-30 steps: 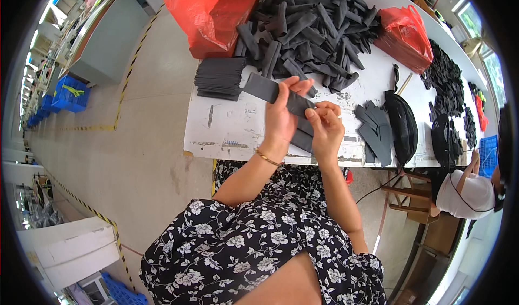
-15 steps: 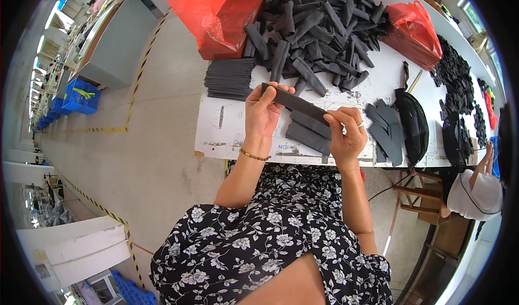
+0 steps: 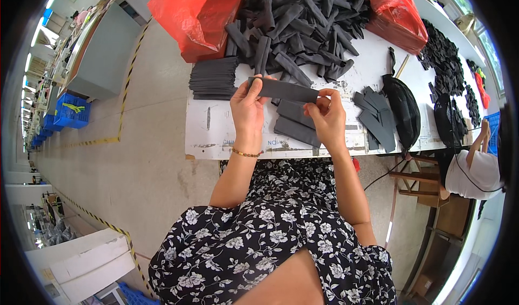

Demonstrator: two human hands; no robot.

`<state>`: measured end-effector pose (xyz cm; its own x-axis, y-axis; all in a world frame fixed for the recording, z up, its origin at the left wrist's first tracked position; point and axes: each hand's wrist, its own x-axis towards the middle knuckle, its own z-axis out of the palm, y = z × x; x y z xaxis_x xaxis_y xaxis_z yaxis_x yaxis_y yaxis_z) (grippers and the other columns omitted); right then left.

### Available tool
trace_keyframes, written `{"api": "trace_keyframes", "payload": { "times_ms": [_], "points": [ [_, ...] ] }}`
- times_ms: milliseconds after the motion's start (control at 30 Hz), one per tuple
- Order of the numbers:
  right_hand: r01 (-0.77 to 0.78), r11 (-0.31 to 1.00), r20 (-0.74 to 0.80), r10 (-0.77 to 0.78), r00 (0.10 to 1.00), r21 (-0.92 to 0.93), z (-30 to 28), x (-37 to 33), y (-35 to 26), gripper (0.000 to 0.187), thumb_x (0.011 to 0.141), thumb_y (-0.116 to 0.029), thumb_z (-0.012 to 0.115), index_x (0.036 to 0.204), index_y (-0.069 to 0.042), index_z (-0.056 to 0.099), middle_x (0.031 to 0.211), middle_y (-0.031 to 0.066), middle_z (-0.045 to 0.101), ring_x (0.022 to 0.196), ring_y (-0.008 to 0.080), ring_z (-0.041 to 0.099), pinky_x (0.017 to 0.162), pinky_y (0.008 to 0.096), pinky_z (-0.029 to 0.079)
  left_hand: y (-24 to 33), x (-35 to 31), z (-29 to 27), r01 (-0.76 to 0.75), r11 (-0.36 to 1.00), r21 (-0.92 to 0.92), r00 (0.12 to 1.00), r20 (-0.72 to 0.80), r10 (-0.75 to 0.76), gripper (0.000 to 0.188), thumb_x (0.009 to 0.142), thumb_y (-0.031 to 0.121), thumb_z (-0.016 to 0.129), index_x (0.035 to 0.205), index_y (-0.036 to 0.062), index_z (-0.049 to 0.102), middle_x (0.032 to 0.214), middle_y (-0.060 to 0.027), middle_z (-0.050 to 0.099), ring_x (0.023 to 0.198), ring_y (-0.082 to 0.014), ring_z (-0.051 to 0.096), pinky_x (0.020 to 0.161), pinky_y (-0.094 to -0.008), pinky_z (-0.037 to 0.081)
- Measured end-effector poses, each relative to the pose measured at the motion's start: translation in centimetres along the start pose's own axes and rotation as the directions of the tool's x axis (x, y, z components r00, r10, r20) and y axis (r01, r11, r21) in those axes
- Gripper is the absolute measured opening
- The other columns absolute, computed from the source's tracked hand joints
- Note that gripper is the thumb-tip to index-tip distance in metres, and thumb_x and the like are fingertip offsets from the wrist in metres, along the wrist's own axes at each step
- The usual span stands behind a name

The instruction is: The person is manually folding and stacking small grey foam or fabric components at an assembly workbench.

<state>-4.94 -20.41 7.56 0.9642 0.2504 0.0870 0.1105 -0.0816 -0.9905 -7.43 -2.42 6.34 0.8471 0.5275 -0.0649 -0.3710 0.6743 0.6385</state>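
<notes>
Head view: holding a flat, dark-grey, rectangular, fabric-like strip (image 3: pixel 285 90) above the white-topped table (image 3: pixel 219 124), long axis running left to right, dipping slightly rightward. Pinching left end with thumb and fingers of left hand (image 3: pixel 248 110); curling right hand (image 3: pixel 328 120) at right end, cannot tell if pinching.

Light is bright; edges bend into black.

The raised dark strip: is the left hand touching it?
Touching: the head view shows the left hand gripping the dark strip by its left end, thumb lying across it.
</notes>
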Motion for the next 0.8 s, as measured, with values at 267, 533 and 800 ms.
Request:
{"api": "trace_keyframes", "payload": {
  "times_ms": [267,533,800],
  "points": [
    [-0.029,0.995,-0.18,0.011,0.984,-0.095,-6.1,1.6,2.1,0.026,0.09,-0.005,0.06,0.113,0.004,0.051,0.082,0.011,0.066,0.071,0.0139,0.064,0.063,0.0244,0.052,1.9,2.0,-1.9,-0.115,0.993,0.009,0.977,-0.18,0.115,0.018,0.086,0.005,0.069,0.1,-0.005,0.064,0.098,-0.0165,0.068,0.089,-0.023,0.067,0.082,-0.0329,0.057],
    [-0.079,0.984,0.04,0.087,0.995,-0.162,-1.8,1.5,1.6,0.02,0.089,-0.018,0.066,0.091,0.003,0.065,0.071,0.0034,0.063,0.063,0.0087,0.055,0.058,0.0242,0.044,-1.5,0.4,-2.3,0.184,0.978,0.094,0.983,-0.028,-0.182,0.02,0.086,0.008,0.069,0.101,-0.0055,0.064,0.095,-0.0159,0.068,0.087,-0.0214,0.067,0.076,-0.0315,0.055],
    [-0.107,0.835,-0.106,0.059,0.993,-0.539,-3.3,-5.5,6.9,0.017,0.086,-0.016,0.068,0.083,0.001,0.063,0.071,0.0135,0.064,0.059,0.0261,0.059,0.058,0.0373,0.047,-6.6,-1.7,-6.5,-0.12,0.646,0.754,0.986,0.017,0.163,0.022,0.087,0.02,0.071,0.095,-0.0006,0.068,0.086,-0.004,0.068,0.074,-0.0113,0.06,0.073,-0.0254,0.05]
  ]
}}
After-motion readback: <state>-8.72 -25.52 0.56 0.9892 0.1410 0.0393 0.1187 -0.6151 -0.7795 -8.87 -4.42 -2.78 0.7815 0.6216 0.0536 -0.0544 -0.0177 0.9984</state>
